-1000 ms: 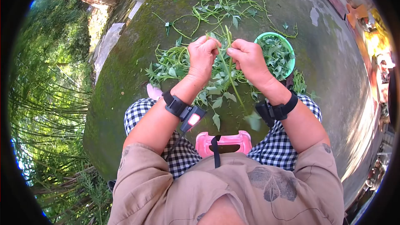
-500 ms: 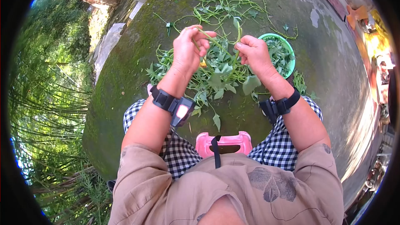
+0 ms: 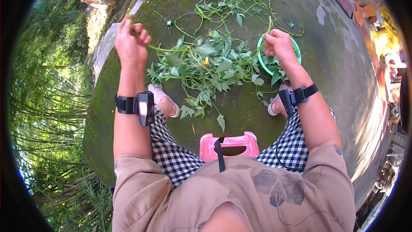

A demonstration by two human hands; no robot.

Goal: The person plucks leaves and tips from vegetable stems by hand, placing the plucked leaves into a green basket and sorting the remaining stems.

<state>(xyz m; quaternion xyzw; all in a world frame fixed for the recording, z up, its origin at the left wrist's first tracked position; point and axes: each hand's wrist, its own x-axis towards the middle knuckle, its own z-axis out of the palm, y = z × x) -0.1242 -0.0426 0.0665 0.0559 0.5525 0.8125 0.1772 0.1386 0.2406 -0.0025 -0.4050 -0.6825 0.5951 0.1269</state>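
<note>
Off to the left, my left hand is closed on a green leafy vine, whose blurred leaves trail toward the pile. My right hand pinches a green stem between thumb and fingers, its tip pointing up. Between and below the hands lies a heap of leafy vines, with a small orange-yellow piece on top. Partly behind my right hand stands a round basket with a light green rim and leaves inside.
Beyond the heap, long stems, mostly bare, lie tangled on the mossy concrete. A pink stool shows between my checked trouser legs. Stone blocks and dense greenery border the left; assorted objects line the right edge.
My hands have moved apart, the left far to the left and the right somewhat right. A vine now stretches from the left hand toward the heap.
</note>
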